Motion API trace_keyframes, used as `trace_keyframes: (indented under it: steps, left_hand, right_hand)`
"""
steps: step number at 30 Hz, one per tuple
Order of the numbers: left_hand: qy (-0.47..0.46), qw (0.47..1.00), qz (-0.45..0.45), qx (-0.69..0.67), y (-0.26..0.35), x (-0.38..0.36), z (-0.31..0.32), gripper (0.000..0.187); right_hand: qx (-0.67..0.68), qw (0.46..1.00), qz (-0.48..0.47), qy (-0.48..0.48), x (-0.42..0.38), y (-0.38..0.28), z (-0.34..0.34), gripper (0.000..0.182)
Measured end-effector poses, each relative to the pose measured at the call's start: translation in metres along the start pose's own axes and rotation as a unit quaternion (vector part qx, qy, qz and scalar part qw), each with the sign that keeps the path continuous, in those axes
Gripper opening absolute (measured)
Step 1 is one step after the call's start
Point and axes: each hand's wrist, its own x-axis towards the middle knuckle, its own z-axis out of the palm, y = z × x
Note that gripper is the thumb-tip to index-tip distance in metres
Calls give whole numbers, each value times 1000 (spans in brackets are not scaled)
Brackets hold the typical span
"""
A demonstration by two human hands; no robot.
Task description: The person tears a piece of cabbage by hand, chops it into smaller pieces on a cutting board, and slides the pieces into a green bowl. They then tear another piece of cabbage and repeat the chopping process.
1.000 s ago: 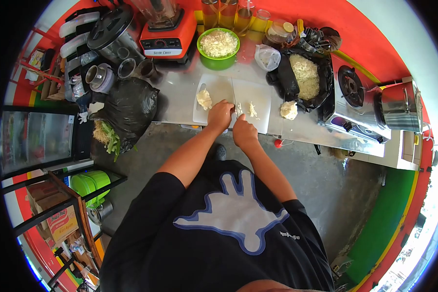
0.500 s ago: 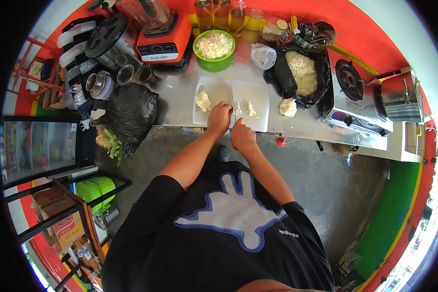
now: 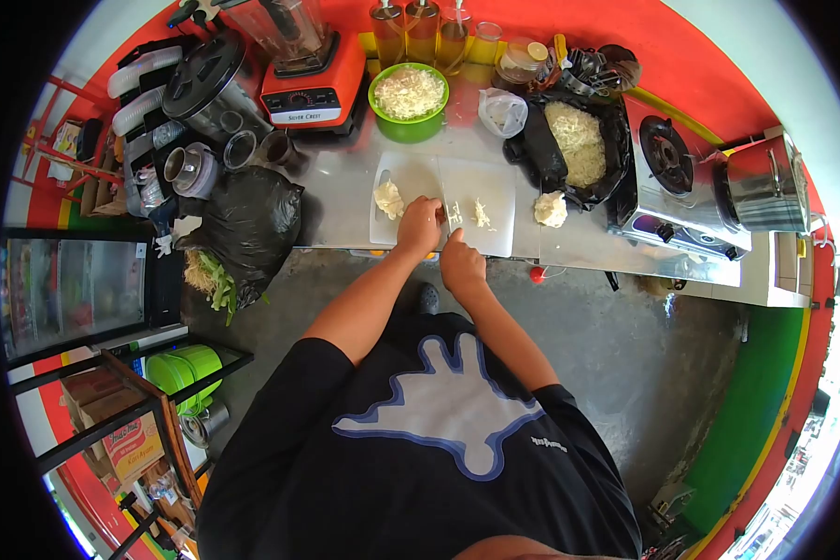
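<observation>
A white cutting board [image 3: 493,187] lies on the metal counter. My left hand [image 3: 422,224] rests on its middle with fingers curled down; whatever they press on is hidden beneath them. In my right hand [image 3: 462,261], closed at the board's front edge, is the handle of a knife [image 3: 445,207], its thin blade pointing away from me beside my left fingertips. Pale shreds [image 3: 455,215] lie just right of the blade, and a small pile of shreds [image 3: 481,215] sits farther right. A pale, cabbage-like chunk [image 3: 388,200] is left of my left hand.
Behind the board stands a green bowl [image 3: 408,125] of pale shreds. To the right are another pale chunk [image 3: 551,210], a black bag of shreds [image 3: 616,140] and a gas stove [image 3: 667,159]. A red blender [image 3: 313,89] and a stuffed black bag [image 3: 252,224] are left.
Both hands keep their places at the board, the right one shifting very slightly toward me. The view has moved a little; the chunks and piles look the same.
</observation>
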Motion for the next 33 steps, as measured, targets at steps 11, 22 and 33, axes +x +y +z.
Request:
trace_keyframes:
  steps: [11, 22, 33]
  left_hand:
    - [-16, 1000, 17, 14, 5, -12, -6, 11]
    - [-14, 998, 55, -2, 6, -23, -13, 11]
    - [40, 997, 55, -35, 0, -24, -1, 6]
  right_hand:
    - [11, 1000, 4, 7, -1, 1, 3, 29]
    - [23, 1000, 17, 10, -3, -4, 6, 31]
    - [44, 999, 8, 12, -1, -6, 0, 29]
